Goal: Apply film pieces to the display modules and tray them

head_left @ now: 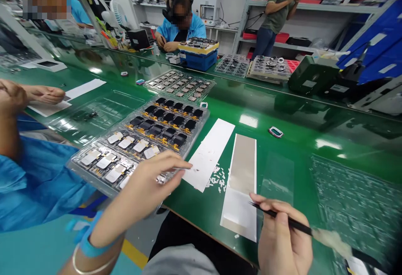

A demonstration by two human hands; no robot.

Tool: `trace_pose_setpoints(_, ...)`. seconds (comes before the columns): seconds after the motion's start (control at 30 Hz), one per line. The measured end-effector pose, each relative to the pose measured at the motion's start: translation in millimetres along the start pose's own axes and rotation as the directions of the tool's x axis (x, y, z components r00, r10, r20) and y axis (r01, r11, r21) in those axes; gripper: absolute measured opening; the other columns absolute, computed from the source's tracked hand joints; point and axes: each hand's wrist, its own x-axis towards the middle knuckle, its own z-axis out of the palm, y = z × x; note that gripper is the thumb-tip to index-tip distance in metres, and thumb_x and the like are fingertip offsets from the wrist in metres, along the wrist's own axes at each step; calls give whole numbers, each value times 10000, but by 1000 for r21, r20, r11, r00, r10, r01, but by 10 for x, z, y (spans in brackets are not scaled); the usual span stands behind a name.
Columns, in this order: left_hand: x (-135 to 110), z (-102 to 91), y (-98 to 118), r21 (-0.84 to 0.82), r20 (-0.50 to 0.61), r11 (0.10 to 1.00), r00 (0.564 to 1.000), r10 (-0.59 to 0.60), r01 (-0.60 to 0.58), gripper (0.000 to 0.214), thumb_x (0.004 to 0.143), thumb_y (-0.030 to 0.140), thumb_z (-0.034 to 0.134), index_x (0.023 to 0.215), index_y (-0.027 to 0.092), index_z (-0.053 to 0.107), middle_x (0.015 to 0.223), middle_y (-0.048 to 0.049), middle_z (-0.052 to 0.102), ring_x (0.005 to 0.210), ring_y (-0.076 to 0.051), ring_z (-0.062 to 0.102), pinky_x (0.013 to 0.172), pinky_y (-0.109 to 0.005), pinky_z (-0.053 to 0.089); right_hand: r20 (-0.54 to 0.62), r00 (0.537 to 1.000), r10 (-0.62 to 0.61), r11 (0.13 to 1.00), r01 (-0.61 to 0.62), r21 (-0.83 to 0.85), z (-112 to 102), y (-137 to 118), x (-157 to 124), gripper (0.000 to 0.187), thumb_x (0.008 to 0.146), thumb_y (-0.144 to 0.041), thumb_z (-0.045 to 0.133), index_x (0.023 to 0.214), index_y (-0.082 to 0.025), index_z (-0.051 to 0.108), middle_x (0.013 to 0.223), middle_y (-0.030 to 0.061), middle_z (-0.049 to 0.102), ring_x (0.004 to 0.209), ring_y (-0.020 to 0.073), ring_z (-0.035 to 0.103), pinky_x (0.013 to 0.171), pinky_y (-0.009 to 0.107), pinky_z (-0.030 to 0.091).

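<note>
Tray (73, 165): clear plastic, on green table (282, 99), long axis running away from the viewer. It was filled with rows of small modules (168, 118). Far rows were black with orange tabs; near rows carried pale covers.

Left hand (147, 187): over the tray's near right corner, palm down. Its fingers (176, 168) were stretched out and loosely together, not curled. The index tip reached just past the tray's right edge. Nothing seen held; contact with the tray could not be judged.

White strip (209, 153): flat on the table, just right of the tray. Grey strip (242, 170): next over to the right, further from the tray, near end paler. Small white bits (219, 178) lay scattered between the two strips.

Right hand (282, 241): well right of the tray, nearer the viewer, at the grey strip's near end. Fingers were closed around a thin black tool (295, 223), held pen-fashion. Its tip pointed back toward the tray and sat over the grey strip's near end.
</note>
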Motion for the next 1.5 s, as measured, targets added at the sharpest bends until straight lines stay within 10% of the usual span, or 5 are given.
trace_pose_setpoints(0.23, -80, 792, 202, -560, 255, 785, 956, -142, 266, 117, 1038, 347, 450, 1044, 245, 509, 867, 10, 607, 695, -116, 576, 633, -220, 478, 570, 777, -266, 770, 527, -360, 140, -211, 153, 163, 892, -69, 609, 1012, -170, 651, 854, 44, 607, 701, 125, 608, 580, 235, 492)
trace_pose_setpoints(0.77, 50, 1052, 51, -538, 231, 834, 973, 8, 121, 124, 1012, 238, 475, 992, 202, 593, 812, 14, 628, 734, -126, 621, 693, -221, 478, 684, 686, -247, 539, 684, -492, 163, -14, 172, 163, 945, -56, 535, 1071, -114, 621, 910, 93, 676, 752, 167, 651, 624, 279, 488)
trace_pose_setpoints(1.1, 11, 1089, -1, -585, 167, 778, 973, -161, 229, 145, 1020, 303, 482, 957, 212, 577, 752, 13, 604, 674, -132, 574, 631, -235, 434, 518, 837, 176, 810, 176, -559, 263, -131, 488, 121, 898, -186, 597, 798, -203, 662, 711, -23, 603, 503, 81, 419, 487, 225, 353)
trace_pose_setpoints(1.27, -15, 1098, -39, -708, 16, 666, 948, -316, 234, 121, 1028, 333, 477, 984, 227, 514, 757, 15, 582, 704, -129, 575, 606, -223, 411, 520, 786, 333, 834, 11, -552, 352, -18, 538, 118, 828, -181, 600, 826, -210, 715, 791, 11, 687, 623, 121, 552, 522, 230, 379)
trace_pose_setpoints(1.5, 4, 1079, -23, -786, 117, 560, 951, -285, 264, 196, 1021, 418, 487, 994, 224, 488, 738, 8, 597, 680, -129, 544, 554, -223, 369, 517, 757, 399, 870, -134, -475, 373, 70, 518, 128, 821, -228, 596, 823, -191, 719, 819, 31, 674, 736, 145, 619, 662, 264, 461)
